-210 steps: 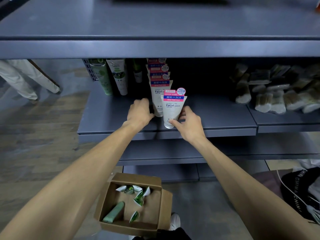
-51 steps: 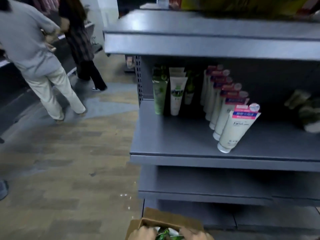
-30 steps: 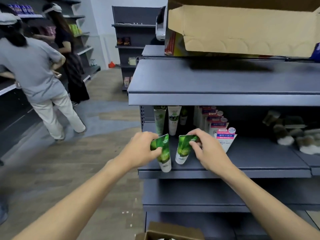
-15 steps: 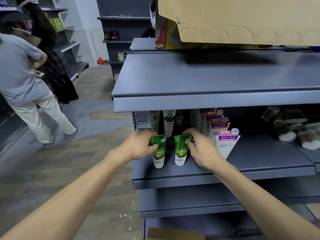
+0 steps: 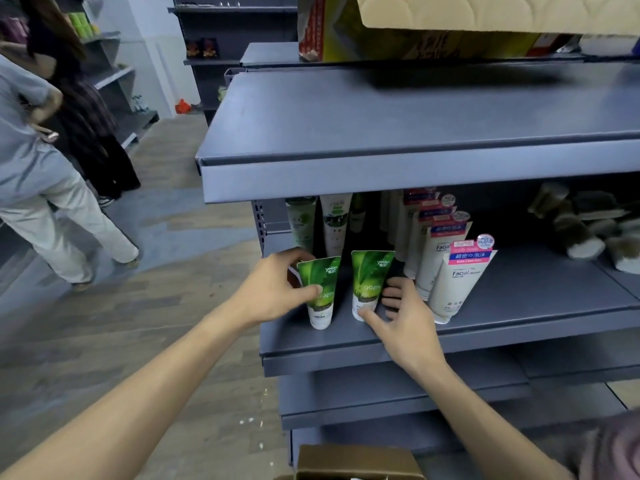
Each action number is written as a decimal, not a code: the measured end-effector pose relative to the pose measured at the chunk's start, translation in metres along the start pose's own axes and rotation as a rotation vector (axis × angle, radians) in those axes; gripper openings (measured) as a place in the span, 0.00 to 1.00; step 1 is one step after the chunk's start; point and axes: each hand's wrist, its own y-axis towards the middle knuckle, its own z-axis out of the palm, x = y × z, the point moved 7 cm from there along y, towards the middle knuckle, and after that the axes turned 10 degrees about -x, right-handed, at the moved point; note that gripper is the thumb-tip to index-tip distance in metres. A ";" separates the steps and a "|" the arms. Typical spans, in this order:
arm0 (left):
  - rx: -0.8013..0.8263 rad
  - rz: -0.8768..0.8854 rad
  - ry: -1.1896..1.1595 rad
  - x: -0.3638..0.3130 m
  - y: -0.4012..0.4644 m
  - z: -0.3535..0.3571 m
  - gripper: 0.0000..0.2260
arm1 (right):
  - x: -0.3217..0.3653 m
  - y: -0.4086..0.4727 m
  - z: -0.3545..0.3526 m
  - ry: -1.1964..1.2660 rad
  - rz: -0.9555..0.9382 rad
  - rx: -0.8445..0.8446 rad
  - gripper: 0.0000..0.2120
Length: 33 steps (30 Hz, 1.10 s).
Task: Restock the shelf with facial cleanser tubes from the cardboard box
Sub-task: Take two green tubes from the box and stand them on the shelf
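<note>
Two green aloe-print cleanser tubes standing cap-down on grey metal shelf. Left hand pinching 9 o'clock tube; right hand spread, thumb touching 3 o'clock tube. Brown cardboard box at 6 o'clock: contents unseen, remaining stock indeterminate.

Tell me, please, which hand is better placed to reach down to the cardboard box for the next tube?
Probably the right hand: only its thumb touches the right green tube, while the left hand grips the left green tube. The cardboard box sits below both.
</note>
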 end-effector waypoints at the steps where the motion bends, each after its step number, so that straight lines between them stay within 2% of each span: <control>1: -0.001 -0.025 0.019 0.004 -0.005 0.003 0.13 | -0.002 0.000 0.002 0.002 0.005 -0.027 0.29; 7: -0.134 -0.260 0.087 0.034 -0.039 0.033 0.17 | -0.003 0.005 0.009 -0.018 -0.030 -0.076 0.20; 10: -0.228 -0.295 0.131 0.030 -0.043 0.046 0.12 | -0.006 0.013 0.014 -0.007 -0.045 -0.075 0.19; 15: -0.304 -0.304 0.193 0.037 -0.026 0.060 0.11 | -0.004 0.038 0.027 -0.083 -0.101 -0.119 0.13; 18: -0.316 -0.295 0.218 0.041 -0.010 0.067 0.11 | -0.001 0.056 0.035 -0.197 -0.081 -0.175 0.15; 22: -0.304 -0.289 0.260 0.044 0.004 0.073 0.13 | -0.011 0.091 0.054 -0.371 -0.025 -0.162 0.22; 27: -0.308 -0.272 0.262 0.047 0.012 0.074 0.11 | -0.019 0.128 0.078 -0.625 -0.064 -0.090 0.27; 33: -0.322 -0.248 0.227 0.047 0.015 0.075 0.09 | -0.010 0.148 0.090 -0.922 -0.130 0.045 0.26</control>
